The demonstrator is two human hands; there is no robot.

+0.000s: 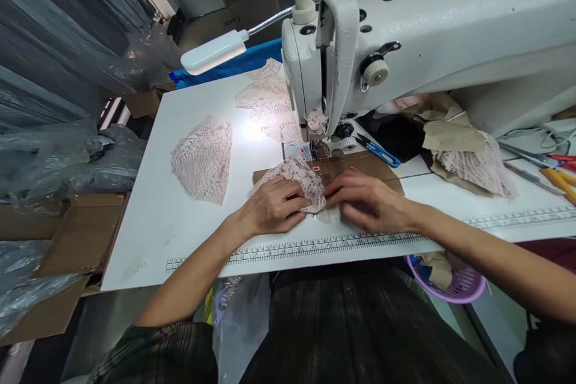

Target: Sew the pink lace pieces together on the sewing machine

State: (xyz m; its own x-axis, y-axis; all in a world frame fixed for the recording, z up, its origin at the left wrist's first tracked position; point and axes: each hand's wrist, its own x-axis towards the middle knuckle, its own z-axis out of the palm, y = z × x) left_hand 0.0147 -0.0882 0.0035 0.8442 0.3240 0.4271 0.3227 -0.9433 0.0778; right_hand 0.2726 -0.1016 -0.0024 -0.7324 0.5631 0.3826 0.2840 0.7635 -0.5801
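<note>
A pale pink lace piece [299,175] lies at the front of the sewing machine's presser foot [320,149]. My left hand [276,207] rests on its near left side, fingers curled and closed on the fabric. At the right edge of the lace, the fingertips of my right hand [366,201] are pinched together on the border. Part of the lace is hidden under my left fingers. A brown board [364,168] sits beneath and behind the work. Blue-handled thread snips [380,151] lie just beyond my right hand.
Over the table stands the white sewing machine [432,30], with a lit lamp [216,51] to its left. One lace cup piece [204,159] lies on the left, more lace [267,96] behind. Bundled fabric [468,150] is at right. A printed ruler [315,247] runs along the front edge; a purple basket [463,288] is below.
</note>
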